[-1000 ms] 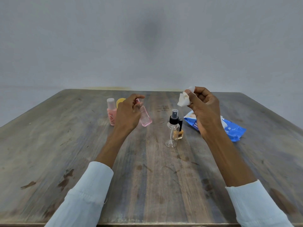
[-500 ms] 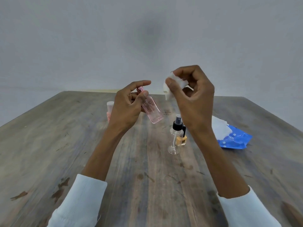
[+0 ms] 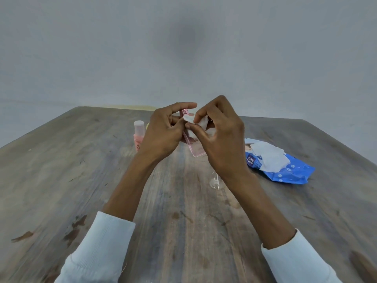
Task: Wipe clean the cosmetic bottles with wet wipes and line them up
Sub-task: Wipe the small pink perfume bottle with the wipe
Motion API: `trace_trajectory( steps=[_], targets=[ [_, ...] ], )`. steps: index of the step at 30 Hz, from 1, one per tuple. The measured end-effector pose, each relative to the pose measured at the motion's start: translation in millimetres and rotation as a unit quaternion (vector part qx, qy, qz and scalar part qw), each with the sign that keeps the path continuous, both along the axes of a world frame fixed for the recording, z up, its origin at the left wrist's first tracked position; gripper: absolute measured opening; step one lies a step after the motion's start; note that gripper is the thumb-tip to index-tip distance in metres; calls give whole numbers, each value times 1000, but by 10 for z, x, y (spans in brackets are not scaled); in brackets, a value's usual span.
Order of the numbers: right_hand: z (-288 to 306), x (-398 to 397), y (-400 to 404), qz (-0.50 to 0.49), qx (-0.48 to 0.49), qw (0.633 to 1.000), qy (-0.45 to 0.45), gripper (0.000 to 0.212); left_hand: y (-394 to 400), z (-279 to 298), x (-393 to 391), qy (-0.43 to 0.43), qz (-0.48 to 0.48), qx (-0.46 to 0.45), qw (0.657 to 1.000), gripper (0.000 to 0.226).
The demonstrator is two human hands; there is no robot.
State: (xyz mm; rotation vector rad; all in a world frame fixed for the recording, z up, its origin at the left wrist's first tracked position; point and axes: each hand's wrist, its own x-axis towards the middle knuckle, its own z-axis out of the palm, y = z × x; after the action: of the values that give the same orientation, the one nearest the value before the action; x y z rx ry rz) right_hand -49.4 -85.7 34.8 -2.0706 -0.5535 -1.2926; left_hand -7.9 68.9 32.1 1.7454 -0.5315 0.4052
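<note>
Wiping the pink bottle in mid-air

Left hand [image 3: 161, 135] grips the pink bottle [image 3: 193, 146] above the table's far middle; right hand [image 3: 220, 139] pinches the wet wipe [image 3: 191, 121] against it. A damp bottle could slip and topple the clear bottle [image 3: 216, 181] below.

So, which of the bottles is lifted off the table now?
The clear pink rectangular bottle, held between both hands; the white-capped pink bottle and the clear spray bottle stand on the table.
</note>
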Motion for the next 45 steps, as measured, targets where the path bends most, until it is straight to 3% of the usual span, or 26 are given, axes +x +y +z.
trace_trajectory(
  steps=[5, 11, 14, 20, 27, 31, 36, 38, 40, 43, 45],
  targets=[
    [-44, 40, -1, 47, -54, 996, 62, 12, 31, 12, -16, 17, 9, -44, 999, 32],
    [-83, 34, -24, 59, -115, 978, 165, 17, 114, -27, 83, -2, 106, -77, 991, 33],
    [-81, 37, -33, 56, -90, 981, 162, 16, 89, -24, 59, -8, 88, -68, 994, 32],
    [-14, -3, -66, 22, -13, 997, 73, 10, -10, -8, -61, 3, -32, -10, 999, 27],
    [-43, -15, -11, 52, -48, 989, 126, 11, 147, 13, 32, -14, 53, -109, 993, 26],
    [-32, -59, 10, 85, 60, 982, 160, 11, 211, 39, 72, -30, 78, -180, 980, 25],
    [-43, -86, 48, 142, 196, 931, 274, 21, 199, 38, 83, -23, 12, -223, 974, 21],
    [-63, -104, 96, 164, 224, 919, 278, 22, 161, 6, 100, 18, -34, -282, 959, 22],
    [-84, -148, 148, 153, 221, 930, 252, 21, 124, -9, 76, 72, -95, -375, 919, 24],
    [-117, -215, 240, 143, 169, 952, 210, 18, 82, 30, -18, 138, -167, -487, 846, 17],
    [-153, -225, 299, 142, 112, 967, 181, 18, 61, 60, -57, 163, -184, -521, 817, 16]
  ],
)
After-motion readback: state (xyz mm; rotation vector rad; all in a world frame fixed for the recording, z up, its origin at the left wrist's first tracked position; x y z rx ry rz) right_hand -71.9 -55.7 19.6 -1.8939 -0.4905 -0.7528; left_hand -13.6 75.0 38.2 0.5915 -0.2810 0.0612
